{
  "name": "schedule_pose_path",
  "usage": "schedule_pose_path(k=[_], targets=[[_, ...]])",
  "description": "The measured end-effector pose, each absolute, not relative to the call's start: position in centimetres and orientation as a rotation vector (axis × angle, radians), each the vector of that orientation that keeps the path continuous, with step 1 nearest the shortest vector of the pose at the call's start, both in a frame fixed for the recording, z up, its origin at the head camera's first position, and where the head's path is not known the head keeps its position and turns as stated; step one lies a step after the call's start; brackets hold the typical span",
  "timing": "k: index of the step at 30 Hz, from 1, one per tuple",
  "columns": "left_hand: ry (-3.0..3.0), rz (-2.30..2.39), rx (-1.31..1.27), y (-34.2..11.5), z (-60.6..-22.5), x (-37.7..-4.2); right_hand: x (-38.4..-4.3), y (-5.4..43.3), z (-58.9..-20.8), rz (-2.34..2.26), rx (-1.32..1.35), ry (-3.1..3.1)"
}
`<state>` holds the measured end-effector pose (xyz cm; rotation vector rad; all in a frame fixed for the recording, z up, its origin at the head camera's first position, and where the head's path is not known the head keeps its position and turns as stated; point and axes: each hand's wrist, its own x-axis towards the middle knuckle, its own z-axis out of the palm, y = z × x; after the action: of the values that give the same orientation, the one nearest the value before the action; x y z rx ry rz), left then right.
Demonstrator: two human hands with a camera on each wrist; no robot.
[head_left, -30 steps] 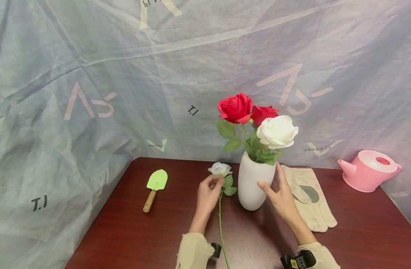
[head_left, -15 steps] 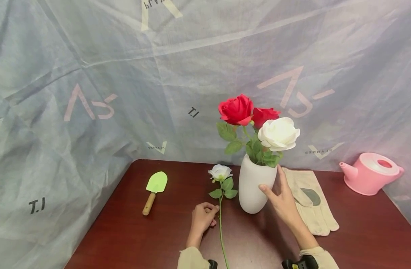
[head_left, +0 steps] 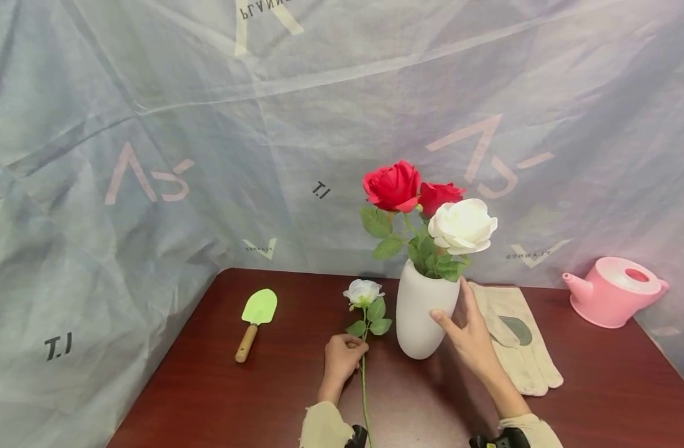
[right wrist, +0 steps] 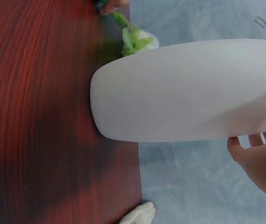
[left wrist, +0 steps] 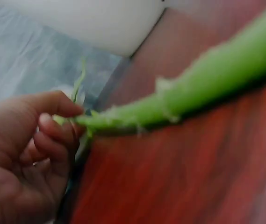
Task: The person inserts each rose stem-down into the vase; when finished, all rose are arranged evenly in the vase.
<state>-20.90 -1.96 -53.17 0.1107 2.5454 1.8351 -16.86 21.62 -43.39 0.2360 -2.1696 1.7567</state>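
A single white rose [head_left: 364, 292] with a long green stem lies along the table, left of a white vase [head_left: 423, 317]. My left hand [head_left: 344, 361] pinches its stem between thumb and fingers just below the leaves; the left wrist view shows the thorny stem [left wrist: 170, 100] running from the fingertips. Two red roses [head_left: 392, 186] and another white rose [head_left: 463, 226] stand in the upright vase. My right hand [head_left: 472, 339] holds the vase's right side, thumb in front and fingers partly hidden behind it. In the right wrist view, fingertips touch the vase wall [right wrist: 170, 93].
Beyond the right hand lie cream work gloves [head_left: 515, 339]. A pink watering can [head_left: 613, 292] stands at the far right. On the left is a green trowel [head_left: 260, 306] with a wooden handle. A grey cloth [head_left: 263, 155] hangs behind the dark red table [head_left: 207, 398].
My left hand has left the spot by the loose rose's bloom, moved down toward me, and now pinches the stem. The right hand stays at the vase.
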Motion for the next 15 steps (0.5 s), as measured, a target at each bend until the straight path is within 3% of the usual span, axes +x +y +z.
schedule_pose_path(k=[15], targets=[[1.924, 2.204, 0.079, -4.1, -53.1, -21.2, -16.8, 21.5, -43.6, 1.755, 0.202, -2.182]])
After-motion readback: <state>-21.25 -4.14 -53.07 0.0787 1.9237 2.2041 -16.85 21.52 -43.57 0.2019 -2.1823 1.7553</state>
